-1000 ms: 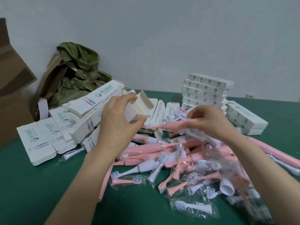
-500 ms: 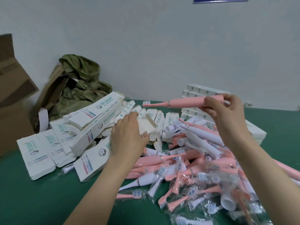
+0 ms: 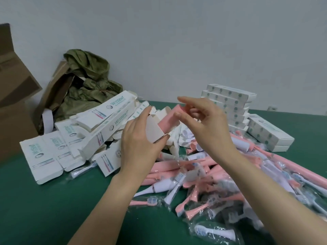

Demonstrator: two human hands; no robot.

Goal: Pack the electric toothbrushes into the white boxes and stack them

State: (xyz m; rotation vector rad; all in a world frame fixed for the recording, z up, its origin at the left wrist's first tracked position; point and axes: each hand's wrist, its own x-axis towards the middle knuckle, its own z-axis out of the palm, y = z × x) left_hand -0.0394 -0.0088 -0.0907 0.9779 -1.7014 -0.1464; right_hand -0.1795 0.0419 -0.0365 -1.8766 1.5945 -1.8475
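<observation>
My left hand (image 3: 139,142) grips the open end of a white box (image 3: 155,128) above the green table. A pink electric toothbrush (image 3: 168,119) sticks out of that open end, most of it inside the box. My right hand (image 3: 200,124) hovers at the pink handle's end, fingers loosely curled, the thumb near the handle; whether it still holds it I cannot tell. Below lies a pile of pink and white toothbrushes (image 3: 203,174) and bagged brush heads. A stack of closed white boxes (image 3: 228,105) stands at the back right.
Several empty white boxes (image 3: 74,142) lie heaped at the left. Behind them sit an olive green cloth bag (image 3: 88,80) and brown cardboard cartons (image 3: 16,96). Two more closed boxes (image 3: 269,133) lie right of the stack. Bare green table (image 3: 44,209) shows at front left.
My right hand brought the pink toothbrush down from the air and slid it into the box. My left hand lifted the box's open end up to meet it.
</observation>
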